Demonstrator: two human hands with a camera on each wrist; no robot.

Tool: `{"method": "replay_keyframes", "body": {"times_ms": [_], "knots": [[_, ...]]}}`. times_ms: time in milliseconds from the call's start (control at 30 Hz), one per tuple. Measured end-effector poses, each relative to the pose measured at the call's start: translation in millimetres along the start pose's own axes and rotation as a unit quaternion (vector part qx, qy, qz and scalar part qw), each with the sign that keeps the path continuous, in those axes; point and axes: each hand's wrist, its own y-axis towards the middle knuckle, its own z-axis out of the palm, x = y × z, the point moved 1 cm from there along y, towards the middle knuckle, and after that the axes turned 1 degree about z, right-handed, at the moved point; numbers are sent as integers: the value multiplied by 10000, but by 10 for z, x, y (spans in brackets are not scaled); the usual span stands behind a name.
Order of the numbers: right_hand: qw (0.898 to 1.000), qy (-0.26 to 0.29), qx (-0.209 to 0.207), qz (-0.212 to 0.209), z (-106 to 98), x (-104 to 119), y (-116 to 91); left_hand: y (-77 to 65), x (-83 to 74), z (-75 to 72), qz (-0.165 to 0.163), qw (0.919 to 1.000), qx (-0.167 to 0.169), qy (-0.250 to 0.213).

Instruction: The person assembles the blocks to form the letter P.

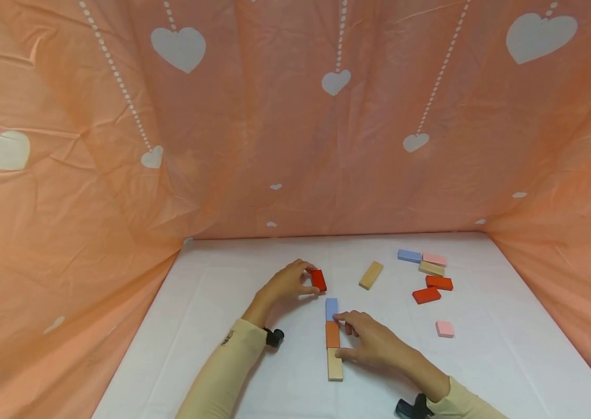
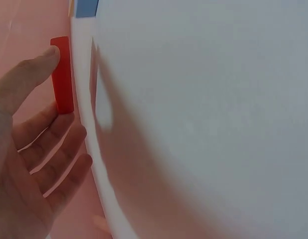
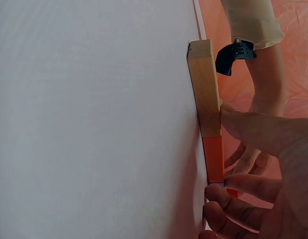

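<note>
My left hand (image 1: 287, 282) pinches a red block (image 1: 318, 280) between thumb and fingers, just beyond the far end of a row of blocks. In the left wrist view this red block (image 2: 63, 74) shows above the cloth, its shadow beneath. The row runs away from me end to end: a natural wood block (image 1: 335, 366) nearest, an orange block (image 1: 332, 336) in the middle and a blue block (image 1: 331, 308) farthest. My right hand (image 1: 374, 340) rests along the row's right side. Its thumb touches the wood block (image 3: 206, 94), and its forefinger reaches the blue block's near end.
Another wood block (image 1: 371, 275) lies alone beyond the row. At the back right are a blue block (image 1: 409, 256), a pink block (image 1: 434, 259), a wood block (image 1: 432, 268) and two red blocks (image 1: 426, 295). A pink block (image 1: 445, 329) lies nearer. Orange curtains surround the white table.
</note>
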Motion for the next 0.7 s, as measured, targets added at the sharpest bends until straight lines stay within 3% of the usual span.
{"method": "replay_keyframes", "body": {"times_ms": [333, 700], "knots": [[9999, -84, 34, -126, -5, -8, 4, 50, -128, 65, 7, 9995, 248, -174], [9998, -149, 5, -142, 5, -20, 1, 105, -161, 119, 186, 9986, 478, 87]]}}
